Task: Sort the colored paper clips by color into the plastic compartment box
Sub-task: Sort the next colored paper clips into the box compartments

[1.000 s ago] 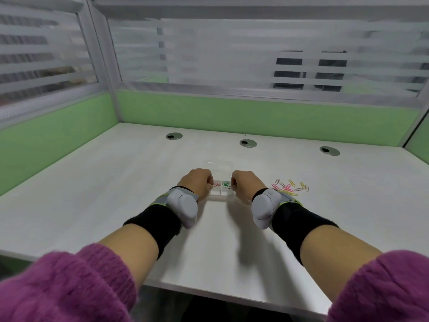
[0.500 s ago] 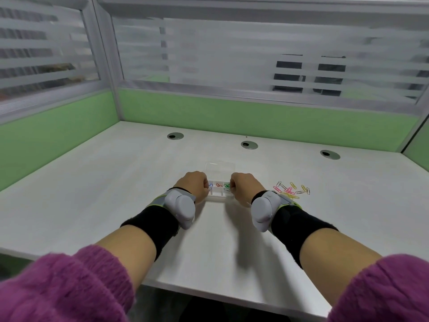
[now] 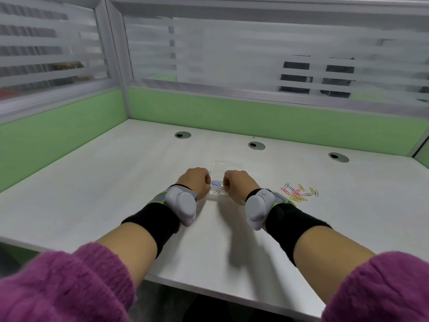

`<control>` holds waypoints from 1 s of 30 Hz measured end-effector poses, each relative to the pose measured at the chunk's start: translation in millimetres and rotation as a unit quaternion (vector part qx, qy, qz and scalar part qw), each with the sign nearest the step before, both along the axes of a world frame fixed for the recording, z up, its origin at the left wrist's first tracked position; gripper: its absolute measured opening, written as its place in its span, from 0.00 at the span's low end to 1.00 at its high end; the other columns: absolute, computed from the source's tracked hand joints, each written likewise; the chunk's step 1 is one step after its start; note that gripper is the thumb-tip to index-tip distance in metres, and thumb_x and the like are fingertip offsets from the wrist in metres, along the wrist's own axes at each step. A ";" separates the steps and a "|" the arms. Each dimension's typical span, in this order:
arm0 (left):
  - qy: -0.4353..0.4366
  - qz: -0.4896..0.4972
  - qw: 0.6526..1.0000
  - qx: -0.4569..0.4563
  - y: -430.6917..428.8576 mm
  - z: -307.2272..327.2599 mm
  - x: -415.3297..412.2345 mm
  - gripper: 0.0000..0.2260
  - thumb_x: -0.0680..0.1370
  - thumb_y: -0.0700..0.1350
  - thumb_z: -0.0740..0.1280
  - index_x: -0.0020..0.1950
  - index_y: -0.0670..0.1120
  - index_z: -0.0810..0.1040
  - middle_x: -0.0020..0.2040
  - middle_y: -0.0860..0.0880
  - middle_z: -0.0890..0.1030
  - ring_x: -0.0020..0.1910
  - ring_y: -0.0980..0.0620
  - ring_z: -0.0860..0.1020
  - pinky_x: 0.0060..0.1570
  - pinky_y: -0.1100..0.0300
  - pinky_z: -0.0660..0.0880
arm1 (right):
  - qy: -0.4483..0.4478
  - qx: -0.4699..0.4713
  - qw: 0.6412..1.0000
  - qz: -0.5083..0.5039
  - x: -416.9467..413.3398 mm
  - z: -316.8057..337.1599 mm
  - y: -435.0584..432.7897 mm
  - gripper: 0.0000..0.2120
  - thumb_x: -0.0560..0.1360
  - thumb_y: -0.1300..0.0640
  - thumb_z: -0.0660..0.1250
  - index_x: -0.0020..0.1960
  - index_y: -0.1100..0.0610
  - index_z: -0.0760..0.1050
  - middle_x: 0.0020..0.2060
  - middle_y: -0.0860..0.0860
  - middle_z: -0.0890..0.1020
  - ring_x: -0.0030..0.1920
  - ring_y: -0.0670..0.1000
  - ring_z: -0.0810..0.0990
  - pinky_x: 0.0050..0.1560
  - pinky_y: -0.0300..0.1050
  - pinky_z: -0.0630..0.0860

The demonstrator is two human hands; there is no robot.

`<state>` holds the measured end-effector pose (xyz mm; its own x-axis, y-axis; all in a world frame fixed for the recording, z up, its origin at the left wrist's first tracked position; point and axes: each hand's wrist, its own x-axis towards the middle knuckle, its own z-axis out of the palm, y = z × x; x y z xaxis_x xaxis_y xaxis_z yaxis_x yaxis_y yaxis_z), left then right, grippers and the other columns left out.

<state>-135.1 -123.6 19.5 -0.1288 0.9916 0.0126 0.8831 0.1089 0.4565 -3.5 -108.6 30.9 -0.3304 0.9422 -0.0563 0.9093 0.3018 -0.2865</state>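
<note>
A small clear plastic compartment box [image 3: 217, 196] lies mid-desk with its lid [image 3: 228, 167] open behind it. Blue clips [image 3: 216, 183] and silver clips [image 3: 217, 191] show in its left compartments. My left hand [image 3: 196, 182] is curled at the box's left edge and grips it. With curled fingers, my right hand [image 3: 236, 184] sits over the box's right part and hides the compartments there. A loose pile of pink, yellow and silver paper clips [image 3: 298, 192] lies on the desk to the right of my right hand.
The white desk [image 3: 116, 182] is boxed in by green partition walls [image 3: 255, 117] at the back and left. Three round cable holes [image 3: 256, 145] run along the back. The desk's front edge is close under my forearms.
My right hand has shifted slightly left over the box, covering the red and green clips seen before. The blue and silver clips now show between my hands. The box and left hand stay put.
</note>
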 end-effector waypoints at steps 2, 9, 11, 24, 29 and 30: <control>0.002 0.002 1.000 -0.002 -1.6 -0.3 -3.0 0.10 0.75 0.38 0.61 0.53 0.44 0.80 0.57 0.46 0.81 0.58 0.44 0.77 0.57 0.54 0.74 | -0.003 0.003 1.000 0.006 -6.5 -0.7 0.0 0.13 0.77 0.66 0.57 0.59 0.63 0.74 0.59 0.60 0.79 0.60 0.60 0.77 0.56 0.49 0.75; 0.001 -0.001 1.000 0.000 -5.5 0.9 -8.2 0.10 0.75 0.38 0.61 0.53 0.43 0.80 0.57 0.45 0.81 0.58 0.43 0.77 0.57 0.53 0.74 | -0.005 0.007 1.000 0.007 -15.6 -6.0 2.6 0.12 0.78 0.63 0.58 0.59 0.64 0.74 0.59 0.60 0.79 0.60 0.60 0.77 0.49 0.47 0.72; 0.000 -0.003 1.000 0.005 -5.0 2.0 -8.1 0.10 0.75 0.38 0.62 0.53 0.43 0.80 0.57 0.45 0.81 0.58 0.43 0.77 0.57 0.54 0.74 | 0.003 0.008 1.000 0.005 -13.8 -5.9 3.1 0.12 0.77 0.64 0.58 0.58 0.64 0.74 0.58 0.60 0.79 0.59 0.61 0.77 0.53 0.49 0.74; -0.003 -0.075 0.997 0.015 12.4 6.4 54.2 0.09 0.76 0.40 0.64 0.54 0.43 0.79 0.57 0.46 0.81 0.57 0.45 0.78 0.56 0.55 0.74 | 0.002 0.010 0.999 -0.035 59.0 -5.0 9.2 0.11 0.78 0.62 0.59 0.58 0.61 0.75 0.59 0.58 0.79 0.60 0.59 0.76 0.56 0.49 0.73; 0.000 -0.103 0.995 0.008 21.1 7.5 88.6 0.10 0.75 0.40 0.64 0.55 0.44 0.78 0.57 0.46 0.81 0.57 0.45 0.77 0.55 0.55 0.74 | -0.003 0.009 0.998 -0.066 100.2 -5.2 14.5 0.12 0.78 0.62 0.59 0.59 0.59 0.75 0.60 0.56 0.78 0.61 0.57 0.76 0.58 0.48 0.73; 0.002 -0.109 0.994 0.006 22.9 7.5 95.5 0.10 0.75 0.40 0.63 0.55 0.44 0.78 0.57 0.46 0.81 0.57 0.45 0.77 0.55 0.55 0.74 | -0.004 0.009 0.997 -0.073 108.5 -5.5 15.3 0.12 0.78 0.62 0.59 0.59 0.59 0.75 0.60 0.56 0.78 0.61 0.57 0.76 0.59 0.49 0.73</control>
